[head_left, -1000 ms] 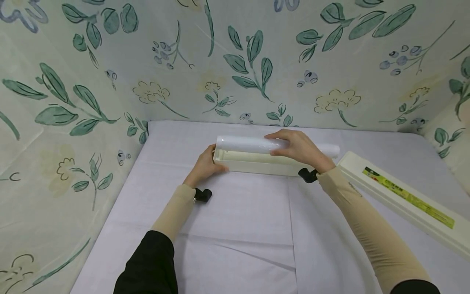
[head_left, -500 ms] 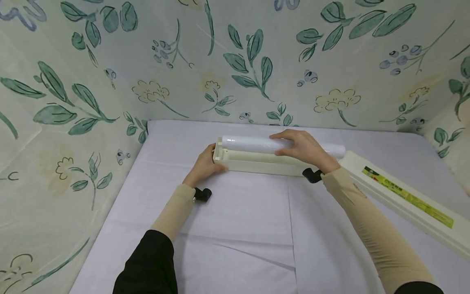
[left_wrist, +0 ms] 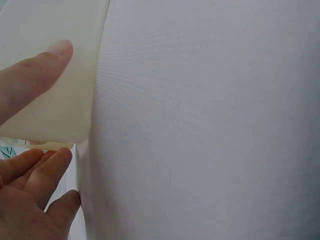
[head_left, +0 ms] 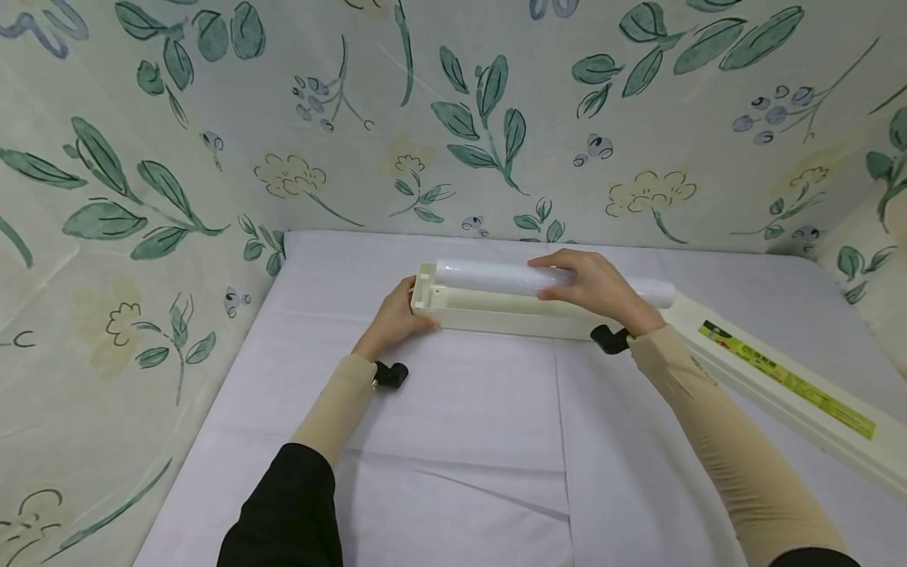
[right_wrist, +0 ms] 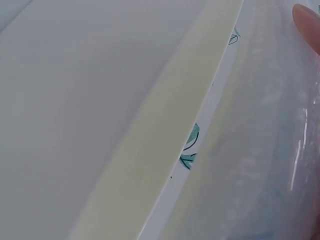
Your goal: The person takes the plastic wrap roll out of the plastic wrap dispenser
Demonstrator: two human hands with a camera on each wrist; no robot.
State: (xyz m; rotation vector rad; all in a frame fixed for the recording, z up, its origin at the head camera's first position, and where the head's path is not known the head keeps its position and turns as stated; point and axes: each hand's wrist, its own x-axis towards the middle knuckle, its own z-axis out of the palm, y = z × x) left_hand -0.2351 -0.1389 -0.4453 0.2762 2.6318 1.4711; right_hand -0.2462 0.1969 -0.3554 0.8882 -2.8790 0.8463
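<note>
A long cream box base (head_left: 496, 321) with an open top lies on the table. My left hand (head_left: 394, 319) grips its left end, thumb (left_wrist: 37, 80) on the front wall and fingers (left_wrist: 47, 175) by the end face. Over the rear side of this base is a shiny roll of clear plastic wrap (head_left: 482, 276), its right end reaching out past my right hand (head_left: 598, 290). That hand holds the roll from above around its middle. A fingertip (right_wrist: 307, 27) shows on the film in the right wrist view, beside the box wall (right_wrist: 150, 125).
A long white lid (head_left: 751, 395) with a yellow-green label (head_left: 786, 379) lies slanted at the right, its near end close to the roll. White cloth (head_left: 453, 441) covers the table. Behind and at the left hangs a leaf-patterned curtain (head_left: 368, 47).
My right hand has shifted slightly to the right with the roll, so more of the base's left end shows. The left hand has stayed where it was.
</note>
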